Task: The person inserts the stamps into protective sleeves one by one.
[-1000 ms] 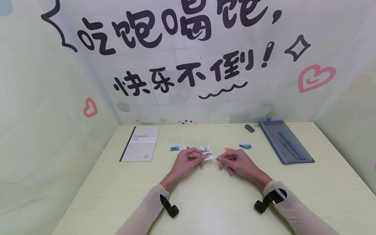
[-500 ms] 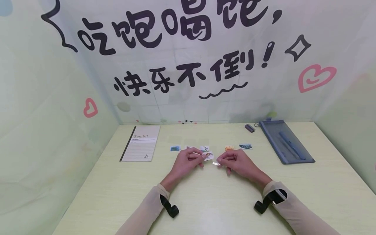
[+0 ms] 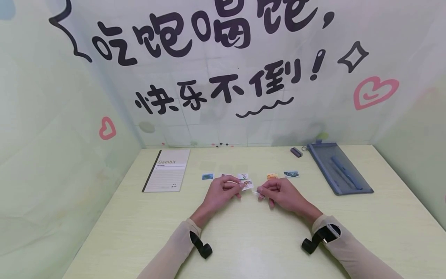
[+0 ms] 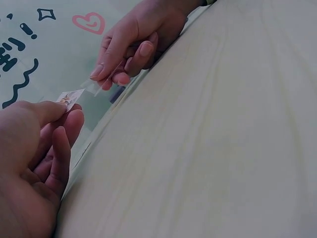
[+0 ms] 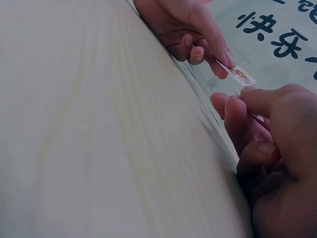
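Note:
Between thumb and fingers, my left hand pinches a small printed stamp with white edges. My right hand holds a small clear plastic sleeve by thumb and fingertips, a short gap to the right of the stamp. In the left wrist view the sleeve looks thin and see-through; in the right wrist view the fingers mostly hide it. On the table just beyond the hands lie a blue-green stamp, a black-and-white one, an orange stamp and a blue stamp. Another is partly covered by my left hand.
Faint clear squares lie behind the row of stamps. A notebook is at the left, and a blue mesh zip pouch with pens at the right. A small dark eraser-like block sits near the back wall.
The clear sleeve in the right hand has changed its tilt, swinging toward me and then turning more edge-on. The left hand and its stamp have stayed almost still.

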{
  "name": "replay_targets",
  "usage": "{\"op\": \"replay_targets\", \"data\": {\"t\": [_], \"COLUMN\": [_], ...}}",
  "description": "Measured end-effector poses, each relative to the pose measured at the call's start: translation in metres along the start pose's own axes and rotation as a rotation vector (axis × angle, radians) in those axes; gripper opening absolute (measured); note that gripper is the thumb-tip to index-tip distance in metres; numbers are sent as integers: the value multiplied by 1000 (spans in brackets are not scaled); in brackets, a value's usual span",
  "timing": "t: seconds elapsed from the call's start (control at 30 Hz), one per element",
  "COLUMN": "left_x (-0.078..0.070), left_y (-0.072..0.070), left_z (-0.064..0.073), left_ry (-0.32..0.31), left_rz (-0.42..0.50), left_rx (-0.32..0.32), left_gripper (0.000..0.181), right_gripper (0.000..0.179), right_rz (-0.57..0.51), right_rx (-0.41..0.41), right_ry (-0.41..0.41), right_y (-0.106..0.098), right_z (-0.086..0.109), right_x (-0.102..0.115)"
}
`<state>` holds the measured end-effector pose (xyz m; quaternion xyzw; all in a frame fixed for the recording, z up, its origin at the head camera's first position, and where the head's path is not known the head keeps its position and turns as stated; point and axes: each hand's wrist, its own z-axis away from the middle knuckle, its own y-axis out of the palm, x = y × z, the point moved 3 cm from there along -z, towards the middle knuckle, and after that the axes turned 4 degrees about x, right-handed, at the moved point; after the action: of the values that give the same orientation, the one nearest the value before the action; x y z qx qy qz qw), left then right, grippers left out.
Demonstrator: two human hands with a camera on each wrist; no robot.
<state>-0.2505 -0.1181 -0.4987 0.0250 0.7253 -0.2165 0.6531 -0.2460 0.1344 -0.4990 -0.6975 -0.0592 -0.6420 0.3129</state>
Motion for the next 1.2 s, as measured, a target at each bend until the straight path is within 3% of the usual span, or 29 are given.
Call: {"op": "replay_targets", "data": {"t": [0.5,1.2], "left_x": [2,1], "left_y": [1,0], "left_z": [1,1], "left_ry": [-35,-3], "left_rz": [7,-35], "left_rx": [15,39], "left_gripper": [21,21], "right_gripper": [26,26], "right_rz": [20,7], "right_rx": [18,5], "right_ry": [-2,-12], "right_y": [2,0], "right_z": [-1,-1], "right_x": [-1,-2]}}
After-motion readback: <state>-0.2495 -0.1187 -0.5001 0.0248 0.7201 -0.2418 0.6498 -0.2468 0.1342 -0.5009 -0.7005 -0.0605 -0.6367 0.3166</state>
